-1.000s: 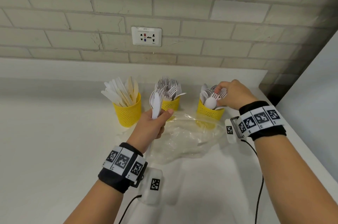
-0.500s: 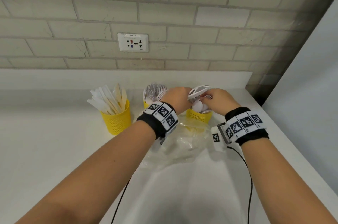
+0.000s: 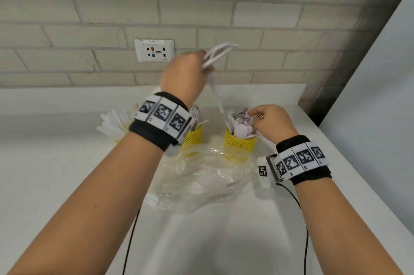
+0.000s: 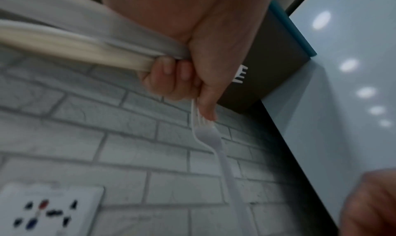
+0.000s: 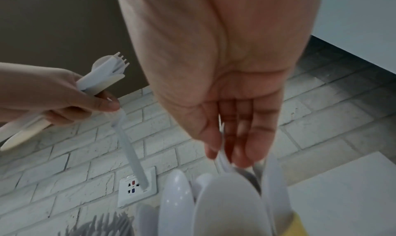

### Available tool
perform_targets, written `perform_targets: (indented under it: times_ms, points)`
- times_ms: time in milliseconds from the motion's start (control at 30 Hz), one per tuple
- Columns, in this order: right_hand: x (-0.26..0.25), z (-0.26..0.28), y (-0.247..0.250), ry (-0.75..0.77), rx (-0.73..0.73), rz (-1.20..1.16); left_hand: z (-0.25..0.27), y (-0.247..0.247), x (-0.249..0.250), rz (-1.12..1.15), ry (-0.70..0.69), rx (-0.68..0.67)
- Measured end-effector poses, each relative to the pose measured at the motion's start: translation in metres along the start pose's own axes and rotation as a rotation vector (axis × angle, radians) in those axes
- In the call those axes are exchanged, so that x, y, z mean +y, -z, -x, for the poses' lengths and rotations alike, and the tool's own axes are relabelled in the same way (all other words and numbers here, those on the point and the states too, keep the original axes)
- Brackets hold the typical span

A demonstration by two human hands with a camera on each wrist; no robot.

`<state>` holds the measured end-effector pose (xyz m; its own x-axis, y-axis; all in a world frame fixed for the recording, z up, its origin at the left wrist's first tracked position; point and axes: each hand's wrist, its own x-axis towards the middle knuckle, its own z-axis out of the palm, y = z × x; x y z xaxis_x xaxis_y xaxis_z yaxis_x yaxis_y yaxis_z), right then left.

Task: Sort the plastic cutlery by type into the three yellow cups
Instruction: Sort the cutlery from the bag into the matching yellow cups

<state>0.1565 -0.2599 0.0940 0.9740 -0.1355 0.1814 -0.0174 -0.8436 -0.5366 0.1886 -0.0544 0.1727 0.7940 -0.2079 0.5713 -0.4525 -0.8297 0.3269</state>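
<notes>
1. Up at twelve o'clock, the left hand grips a bundle of cutlery and pinches a dangling fork.
2. Right hand pinches a utensil in the spoon cup at three o'clock.

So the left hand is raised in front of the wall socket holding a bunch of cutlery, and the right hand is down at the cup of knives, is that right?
Not quite: the right hand is at the cup of spoons, as the head view shows. The left hand is indeed raised holding cutlery.
</notes>
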Motion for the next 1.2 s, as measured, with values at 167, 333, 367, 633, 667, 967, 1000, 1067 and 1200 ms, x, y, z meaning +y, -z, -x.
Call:
perform_targets:
  times_ms: [167, 333, 367, 633, 667, 967, 1000, 1067, 1200]
  points:
    - [-0.027, 0.003, 0.011, 0.237, 0.503, -0.176, -0.004, 0.025, -0.020, -0.238, 0.004, 0.068]
    - [-0.071, 0.003, 0.020, 0.449, 0.692, -0.448, 0.013, -0.004, -0.037, -0.312, 0.012, -0.112]
    - [-0.079, 0.001, 0.016, 0.452, 0.663, -0.497, 0.017, -0.012, -0.041, -0.303, 0.037, -0.165]
    - [-0.096, -0.023, -0.065, 0.270, 0.176, -0.467, 0.037, -0.031, -0.070, 0.210, 0.431, -0.070]
    - [-0.095, -0.023, -0.074, 0.269, 0.093, -0.390, 0.038, -0.028, -0.071, 0.243, 0.440, -0.020]
    - [-0.085, -0.008, -0.062, 0.411, 0.014, 0.067, 0.049, -0.027, -0.063, 0.338, 0.448, -0.082]
    - [-0.076, -0.008, -0.048, 0.348, 0.077, 0.094, 0.050, -0.028, -0.063, 0.344, 0.448, -0.083]
    - [-0.055, -0.009, -0.022, 0.143, 0.114, 0.282, 0.052, -0.031, -0.060, 0.364, 0.448, -0.090]
    - [-0.032, -0.006, -0.015, -0.065, -0.048, 0.517, 0.055, -0.036, -0.051, 0.394, 0.435, -0.087]
